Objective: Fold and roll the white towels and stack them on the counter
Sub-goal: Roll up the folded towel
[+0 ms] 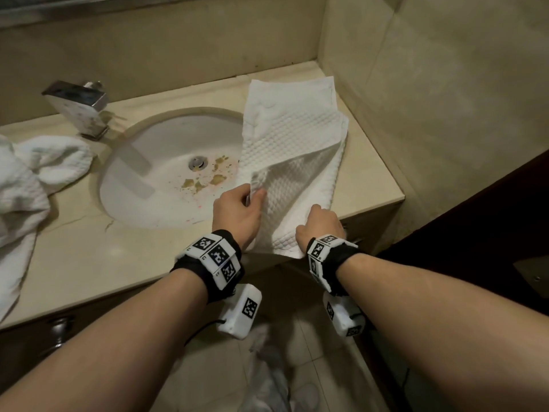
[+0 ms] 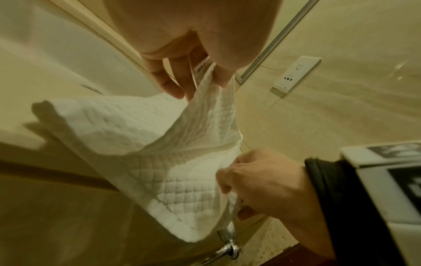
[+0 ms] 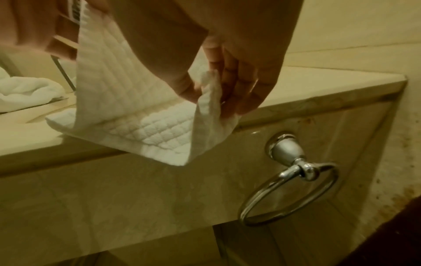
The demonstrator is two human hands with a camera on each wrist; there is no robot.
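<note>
Clearly the job is in its early stage: one white waffle towel (image 1: pixel 292 138) lies lengthwise along the right end of the counter (image 1: pixel 374 173), between the sink (image 1: pixel 166 162) and the side wall, its near end hanging a little over the front edge. The person's left hand (image 1: pixel 237 212) pinches a near corner between thumb and fingertips and lifts it clear of the surface, while the right hand (image 1: pixel 319 226) has its fingers curled round the other near corner, at the front edge just above the chrome towel ring (image 3: pixel 289 190) mounted on the cabinet face. To my eye this looks like a lengthwise fold being made or squared up; no rolling has begun, and nothing rolled or stacked shows anywhere on the counter. A heap of loose white towels (image 1: pixel 26 185) sits at the left end beside the faucet (image 1: pixel 78 107), so I judge most of the work is left. A small sewn tag shows at the corner in the left hand, but its print is too blurred to read; the wrist bands carry only black-and-white square codes.
</note>
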